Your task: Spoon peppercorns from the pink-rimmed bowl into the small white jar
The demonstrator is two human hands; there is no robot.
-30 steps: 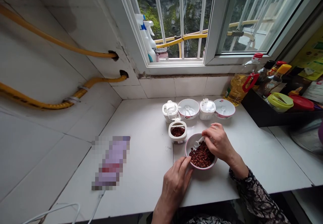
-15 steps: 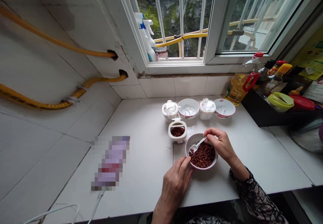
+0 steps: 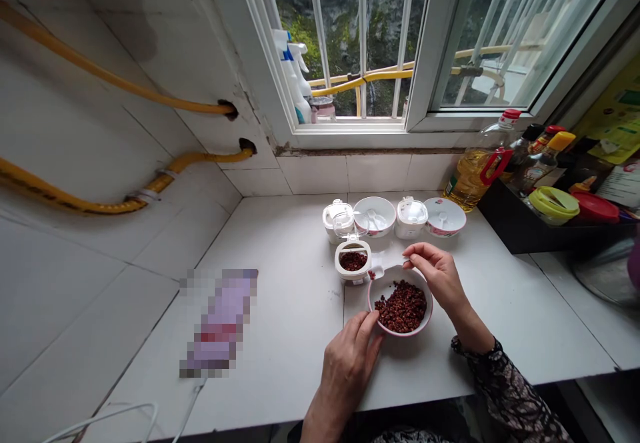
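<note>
A white bowl with a pink rim (image 3: pixel 371 300) stands on the counter, partly filled with dark red peppercorns (image 3: pixel 404 306). My left hand (image 3: pixel 346 360) grips its left side, fingers at the rim and thumb low against the wall. Between the fingertips of my right hand (image 3: pixel 440 273) is the handle of a small white spoon (image 3: pixel 378 272). The spoon's head, with a few peppercorns in it, hangs above the bowl's far left rim, close to a white seasoning jar (image 3: pixel 353 274). That jar's clear lid (image 3: pixel 351 224) is raised, and peppercorns lie inside.
Behind stand two lidded white jars (image 3: pixel 338 220) (image 3: pixel 412 218) and two bowls (image 3: pixel 375 216) (image 3: pixel 445 217) with spoons in them. An oil bottle (image 3: pixel 473 170) and a black box of seasonings (image 3: pixel 530 226) are at the right. A blurred purple object (image 3: pixel 223 323) with a cable lies left.
My right hand has lifted the spoon out of the peppercorns and moved it up and left, toward the raised-lid jar. My left hand has stayed on the bowl.
</note>
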